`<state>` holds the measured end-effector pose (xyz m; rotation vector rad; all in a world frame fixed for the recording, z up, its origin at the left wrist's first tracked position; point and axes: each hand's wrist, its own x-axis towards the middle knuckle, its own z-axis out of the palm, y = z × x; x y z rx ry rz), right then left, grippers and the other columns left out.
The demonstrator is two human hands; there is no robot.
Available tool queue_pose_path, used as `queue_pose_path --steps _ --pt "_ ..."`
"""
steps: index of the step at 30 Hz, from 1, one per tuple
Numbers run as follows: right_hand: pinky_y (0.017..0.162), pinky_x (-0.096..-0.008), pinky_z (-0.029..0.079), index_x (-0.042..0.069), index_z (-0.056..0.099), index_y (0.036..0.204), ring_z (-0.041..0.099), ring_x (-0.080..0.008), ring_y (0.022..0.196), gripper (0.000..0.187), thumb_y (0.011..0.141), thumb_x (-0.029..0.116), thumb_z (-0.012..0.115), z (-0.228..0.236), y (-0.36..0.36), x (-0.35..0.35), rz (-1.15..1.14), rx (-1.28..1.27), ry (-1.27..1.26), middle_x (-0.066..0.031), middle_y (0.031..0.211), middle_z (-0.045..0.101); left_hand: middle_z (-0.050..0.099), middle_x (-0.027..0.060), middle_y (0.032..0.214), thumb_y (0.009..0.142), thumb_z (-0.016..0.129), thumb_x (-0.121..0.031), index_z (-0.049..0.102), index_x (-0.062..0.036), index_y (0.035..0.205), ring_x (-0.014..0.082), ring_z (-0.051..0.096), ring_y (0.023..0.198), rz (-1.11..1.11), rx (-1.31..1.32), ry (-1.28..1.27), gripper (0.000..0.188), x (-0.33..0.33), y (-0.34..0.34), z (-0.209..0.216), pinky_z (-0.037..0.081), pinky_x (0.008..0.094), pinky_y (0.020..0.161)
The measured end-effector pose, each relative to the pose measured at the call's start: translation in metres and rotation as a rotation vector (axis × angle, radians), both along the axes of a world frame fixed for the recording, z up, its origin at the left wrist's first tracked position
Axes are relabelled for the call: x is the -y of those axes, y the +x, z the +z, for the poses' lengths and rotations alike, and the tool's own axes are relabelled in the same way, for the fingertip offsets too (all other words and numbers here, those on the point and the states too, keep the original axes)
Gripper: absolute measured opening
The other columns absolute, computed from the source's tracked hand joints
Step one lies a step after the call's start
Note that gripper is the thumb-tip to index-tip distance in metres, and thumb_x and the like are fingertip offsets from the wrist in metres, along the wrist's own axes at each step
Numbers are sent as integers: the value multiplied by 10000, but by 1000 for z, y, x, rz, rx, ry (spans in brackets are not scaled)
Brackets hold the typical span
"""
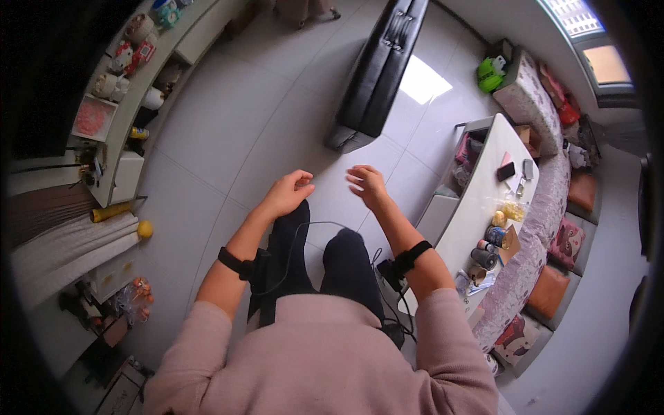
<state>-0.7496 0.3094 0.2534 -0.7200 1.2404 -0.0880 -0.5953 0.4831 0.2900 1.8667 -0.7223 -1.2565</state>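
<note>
My left hand [289, 191] hovers above my left knee, its fingers loosely bent and apart, with nothing in it. To its right, my right hand [367, 185] is also empty and open, fingers slightly spread and turned inward. Both hands are nearest to a long black leather-look case [373, 76] with handles, which stands on its narrow edge on the floor ahead. A gap separates each hand from the case. Its far end is cut off by the top of the picture. Black straps with small devices sit on both forearms, and a thin cable hangs between them.
Right of me stands a white low table [477, 187] with jars, a phone and papers. Behind it runs a sofa [512, 277] with cushions [550, 294]. A shelf unit [131, 138] holding small items lines the left side. Pale tiles [214, 131] cover the floor.
</note>
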Motion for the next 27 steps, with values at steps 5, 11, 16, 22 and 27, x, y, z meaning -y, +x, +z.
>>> queue_pose_path --steps 5,11,16,22,27 --pt "627 -340 459 84 524 1006 590 -174 777 170 843 127 547 -104 -2 14 -201 -140 72 -66 920 620 630 124 1046 867 613 -195 563 9 1124 193 607 954 70 -65 84 332 6 25 -71 471 313 844" --pt "723 -327 465 98 539 1021 598 -165 853 178 853 149 563 -97 -5 41 -35 -109 93 -59 989 620 630 118 1046 873 612 -214 571 2 1137 187 586 982 11 -98 207 343 45 11 -57 456 318 873" --pt "662 -312 449 111 553 1007 601 -125 763 197 815 132 590 -86 13 102 -20 -121 -115 -9 862 626 607 137 1091 874 608 -230 538 -15 1176 214 586 1002 -124 -5 111 377 100 34 -6 468 337 862" --pt "672 -325 440 121 543 1066 534 -112 763 300 777 136 623 -73 53 160 -40 -123 -196 11 833 559 584 165 1137 868 611 -229 513 -20 1206 261 585 1002 -297 229 19 410 148 109 45 466 365 870" --pt "815 -492 419 127 357 1359 472 -258 1040 669 775 226 668 -63 103 207 148 -293 -104 -88 1134 512 591 192 1128 853 620 -263 521 -1 1188 295 584 1026 -341 220 -21 436 176 226 63 469 368 870"
